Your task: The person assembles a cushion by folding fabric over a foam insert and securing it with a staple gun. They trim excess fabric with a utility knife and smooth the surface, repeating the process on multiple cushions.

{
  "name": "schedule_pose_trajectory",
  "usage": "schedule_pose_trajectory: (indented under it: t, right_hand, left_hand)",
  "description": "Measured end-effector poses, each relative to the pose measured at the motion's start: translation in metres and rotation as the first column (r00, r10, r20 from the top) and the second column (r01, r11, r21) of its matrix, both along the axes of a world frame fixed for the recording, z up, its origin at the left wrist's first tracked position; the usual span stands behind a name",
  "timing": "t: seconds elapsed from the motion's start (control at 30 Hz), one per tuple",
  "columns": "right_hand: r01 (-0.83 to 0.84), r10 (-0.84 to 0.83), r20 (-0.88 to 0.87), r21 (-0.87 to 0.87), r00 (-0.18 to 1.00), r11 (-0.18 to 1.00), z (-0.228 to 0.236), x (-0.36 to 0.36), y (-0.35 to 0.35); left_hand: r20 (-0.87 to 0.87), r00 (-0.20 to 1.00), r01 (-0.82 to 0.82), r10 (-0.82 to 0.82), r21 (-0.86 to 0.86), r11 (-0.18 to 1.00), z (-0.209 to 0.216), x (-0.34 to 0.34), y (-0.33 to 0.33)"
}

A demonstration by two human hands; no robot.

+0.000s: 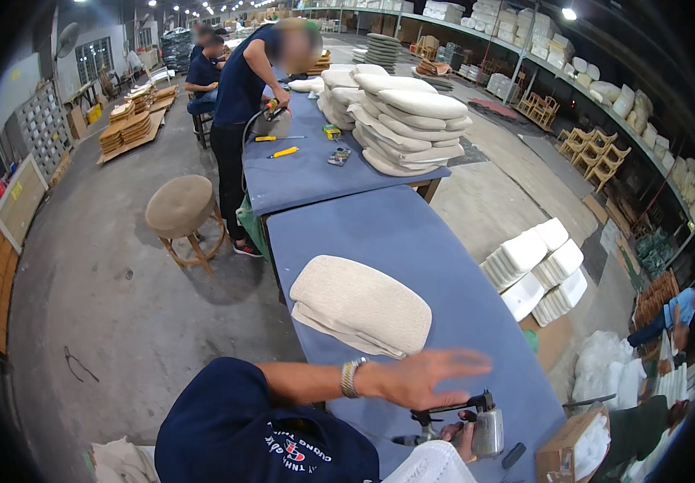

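My left hand (424,378), with a metal watch on its wrist, is held over the blue table (484,322), fingers outstretched and slightly blurred. It holds nothing. Just below it, my right hand (465,441) is wrapped round a silver-and-black staple gun (488,433). White textured fabric (432,465) hides the right wrist and forearm. Beyond the left hand lies a small stack of beige, rounded fabric-covered pads (359,302). A small dark object (514,456) rests to the right of the staple gun.
Ahead, a co-worker (243,80) bends over a second blue table (307,173), holding a tool on a hose. Tall cushion stacks (412,121) and yellow cutters (283,152) lie there. A round stool (180,206) stands left; white molded pieces (537,270) and a cardboard box (561,451) are right.
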State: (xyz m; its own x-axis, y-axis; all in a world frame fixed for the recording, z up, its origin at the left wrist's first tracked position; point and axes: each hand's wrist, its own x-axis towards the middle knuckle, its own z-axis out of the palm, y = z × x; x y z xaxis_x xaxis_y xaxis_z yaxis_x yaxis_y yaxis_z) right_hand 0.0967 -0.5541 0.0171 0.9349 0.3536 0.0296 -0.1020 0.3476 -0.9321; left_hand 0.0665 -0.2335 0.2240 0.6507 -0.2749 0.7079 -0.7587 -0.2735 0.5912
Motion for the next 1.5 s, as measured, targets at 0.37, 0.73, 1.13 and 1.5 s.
schedule_pose_trajectory:
  t: [0.37,0.73,1.13,1.5]
  right_hand:
    - [0.209,-0.370,-0.098,-0.681,0.924,0.701,-0.039,-0.020,0.057]
    - [-0.164,0.154,-0.102,-0.865,0.983,0.474,0.044,-0.049,0.127]
    - [-0.016,0.214,0.026,-0.981,0.976,0.192,-0.009,0.000,0.057]
    - [0.133,-0.042,0.135,-0.991,0.990,-0.032,-0.066,-0.034,0.050]
  left_hand:
    - [0.313,0.888,0.445,-0.337,-0.396,0.804,0.169,-0.153,0.061]
    - [0.345,0.867,0.457,-0.360,-0.264,0.849,0.198,-0.171,0.062]
    - [0.335,0.877,0.417,-0.346,-0.169,0.893,0.231,-0.166,0.067]
    - [0.446,0.890,0.101,0.098,-0.402,0.910,0.166,-0.057,0.167]
